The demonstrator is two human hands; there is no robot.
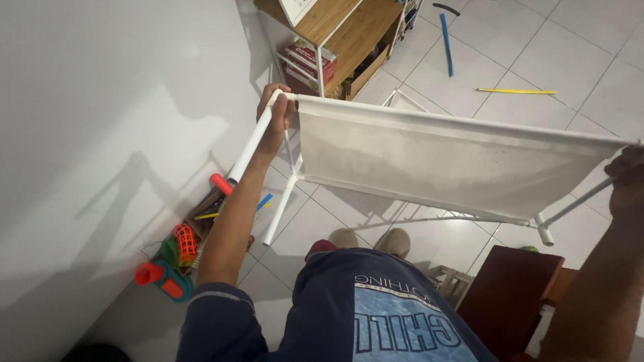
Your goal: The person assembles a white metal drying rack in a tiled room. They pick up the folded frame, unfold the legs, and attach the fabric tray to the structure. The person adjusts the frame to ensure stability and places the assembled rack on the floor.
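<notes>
- Holding a white tube frame with a cloth panel (456, 164) across the middle of the frame, the person keeps it lifted off the floor, evidently to carry its weight at both ends.
- Left hand (278, 110), upper centre-left, is wrapped closed around the corner where a long white tube (251, 147) meets the top rail.
- Right hand (627, 177), at the right edge, sits on the far end of the rail; its grip appears closed (partly cut off by the frame edge).
- Cloth is off-white, taut along the top, faintly soiled; tubes are smooth and round.
- Beneath: pale glossy floor tiles (510, 60).
- Lower left, against the white wall (100, 134): bright plastic toys (171, 265).
- Top centre: wooden shelf unit (352, 33).
- Upper right: blue stick (446, 43) and yellow stick (516, 91) lying loose.
</notes>
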